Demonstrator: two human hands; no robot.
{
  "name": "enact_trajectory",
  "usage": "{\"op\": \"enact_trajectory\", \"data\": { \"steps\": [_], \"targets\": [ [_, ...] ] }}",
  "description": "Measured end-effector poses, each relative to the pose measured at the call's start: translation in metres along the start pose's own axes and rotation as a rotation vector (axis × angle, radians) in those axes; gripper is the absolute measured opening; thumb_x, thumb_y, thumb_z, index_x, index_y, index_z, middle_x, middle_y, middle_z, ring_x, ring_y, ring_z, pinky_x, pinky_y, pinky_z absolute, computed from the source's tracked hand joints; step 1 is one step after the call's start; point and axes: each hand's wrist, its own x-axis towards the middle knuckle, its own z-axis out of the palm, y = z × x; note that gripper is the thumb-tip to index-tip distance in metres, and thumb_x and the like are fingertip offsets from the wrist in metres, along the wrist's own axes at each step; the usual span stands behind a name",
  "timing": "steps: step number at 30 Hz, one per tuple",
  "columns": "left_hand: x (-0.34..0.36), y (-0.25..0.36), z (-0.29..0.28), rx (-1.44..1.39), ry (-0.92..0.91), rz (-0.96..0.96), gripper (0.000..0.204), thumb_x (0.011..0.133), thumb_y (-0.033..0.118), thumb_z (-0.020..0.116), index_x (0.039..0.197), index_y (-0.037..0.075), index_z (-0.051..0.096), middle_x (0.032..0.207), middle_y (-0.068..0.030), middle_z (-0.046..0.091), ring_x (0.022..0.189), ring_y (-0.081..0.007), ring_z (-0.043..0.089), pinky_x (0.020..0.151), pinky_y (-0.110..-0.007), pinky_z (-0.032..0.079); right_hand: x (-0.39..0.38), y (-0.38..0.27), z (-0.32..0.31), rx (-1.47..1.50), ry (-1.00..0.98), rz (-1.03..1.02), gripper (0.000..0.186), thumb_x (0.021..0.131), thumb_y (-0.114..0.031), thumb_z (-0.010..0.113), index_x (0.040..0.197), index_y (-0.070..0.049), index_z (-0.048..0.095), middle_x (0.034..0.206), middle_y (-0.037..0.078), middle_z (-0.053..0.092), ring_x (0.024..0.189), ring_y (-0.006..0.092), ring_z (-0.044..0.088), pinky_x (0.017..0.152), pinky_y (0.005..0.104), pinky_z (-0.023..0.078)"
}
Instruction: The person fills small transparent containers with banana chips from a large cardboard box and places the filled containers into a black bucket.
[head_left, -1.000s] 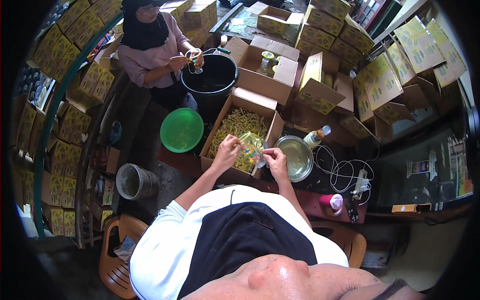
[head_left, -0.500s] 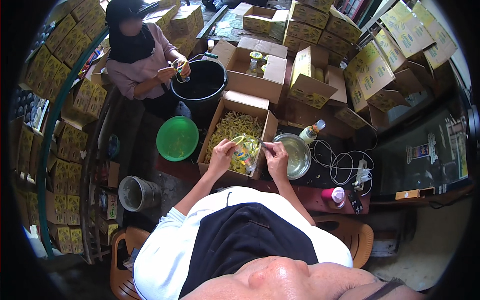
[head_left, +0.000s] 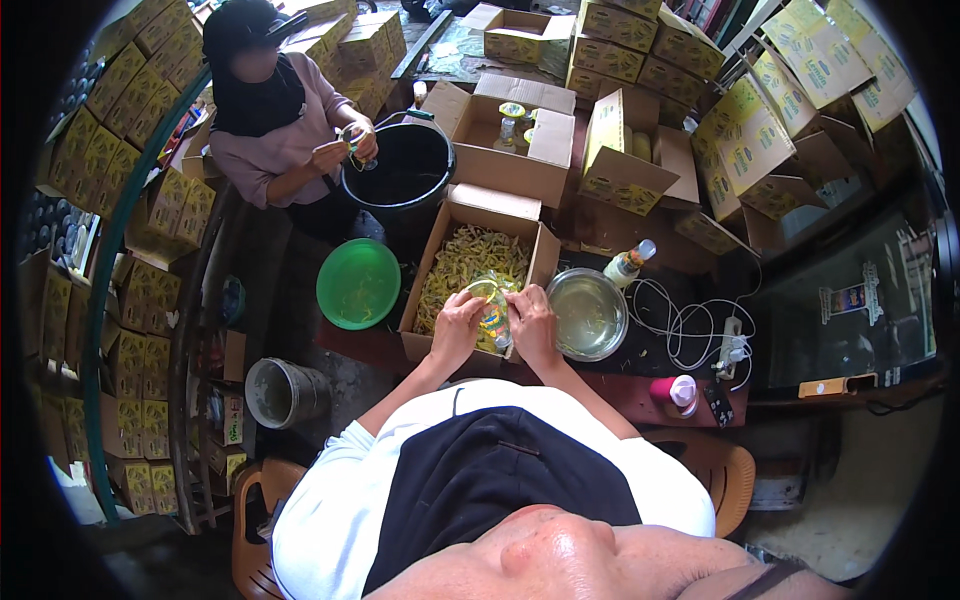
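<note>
left hand and right hand both clamped on a small clear bottle with a yellow label, held between them just above the near edge of an open cardboard box. fingers wrapped round opposite sides, probably so one steadies while the other works the label or wrapper; too small to tell which does what. held over the box likely so that whatever comes off drops in with the heap of yellow scraps filling it. just right of the box, a shallow metal bowl of clear liquid within easy reach of the right hand, and a capped bottle standing behind it. to the left, a green plastic basin, also near. all resting on a dark bench with a white cable coiled at its right end and a pink-lidded pot near the front edge. across the box, a co-worker seated by a black bucket, own hands busy with a similar small thing. stacked yellow cartons all around.
</note>
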Motion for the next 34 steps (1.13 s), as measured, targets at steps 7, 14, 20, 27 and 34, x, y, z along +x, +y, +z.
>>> {"op": "enact_trajectory", "data": {
  "steps": [7, 14, 20, 27, 34],
  "targets": [
    [0.005, 0.011, 0.002, -0.048, -0.02, 0.052, 0.017, 0.08, -0.005, 0.062, 0.096, -0.002, 0.067, 0.092, -0.0153, 0.063, 0.087, -0.0344, 0.062, 0.074, -0.041, 0.05, 0.003, 0.04, 0.016, 0.106, -0.02, 0.257, 0.01, 0.079, -0.001, 0.067, 0.089, -0.002, 0.067, 0.084, 0.012, 0.058, 0.081, 0.028, 0.063, 0.07, 0.0393, 0.051],
    [0.008, -0.003, -0.001, -0.02, -0.02, -0.042, 0.017, 0.08, -0.005, 0.062, 0.096, -0.002, 0.067, 0.092, -0.0147, 0.063, 0.088, -0.0332, 0.062, 0.075, -0.04, 0.05, 0.01, 0.011, -0.008, 0.261, 0.05, 0.214, 0.009, 0.081, -0.001, 0.068, 0.089, -0.001, 0.066, 0.081, 0.011, 0.056, 0.071, 0.0246, 0.061, 0.061, 0.0371, 0.05],
    [0.005, 0.002, 0.009, -0.061, -0.064, -0.039, 0.015, 0.081, -0.002, 0.065, 0.095, -0.001, 0.067, 0.094, -0.0153, 0.063, 0.09, -0.0342, 0.061, 0.078, -0.041, 0.049, 0.005, 0.025, 0.005, 0.081, -0.011, 0.125, 0.009, 0.081, -0.003, 0.067, 0.09, -0.003, 0.067, 0.082, 0.012, 0.056, 0.077, 0.0302, 0.061, 0.068, 0.042, 0.049],
    [0.003, -0.008, 0.009, -0.058, 0.014, -0.022, 0.012, 0.083, -0.002, 0.063, 0.094, -0.003, 0.067, 0.086, -0.0135, 0.061, 0.078, -0.0295, 0.063, 0.067, -0.036, 0.05, -0.008, 0.066, 0.012, 0.142, -0.172, 0.364, 0.008, 0.081, -0.005, 0.067, 0.087, -0.002, 0.065, 0.085, 0.011, 0.061, 0.078, 0.0276, 0.064, 0.07, 0.039, 0.051],
    [0.002, -0.028, 0.005, -0.083, 0.035, -0.072, 0.01, 0.085, 0.001, 0.064, 0.093, -0.003, 0.068, 0.085, -0.0125, 0.061, 0.078, -0.0262, 0.063, 0.069, -0.034, 0.05, -0.043, 0.117, 0.004, 0.05, -0.236, 0.476, 0.014, 0.078, -0.01, 0.07, 0.089, -0.004, 0.064, 0.089, 0.012, 0.064, 0.081, 0.0256, 0.066, 0.077, 0.0371, 0.053]
  ]
}}
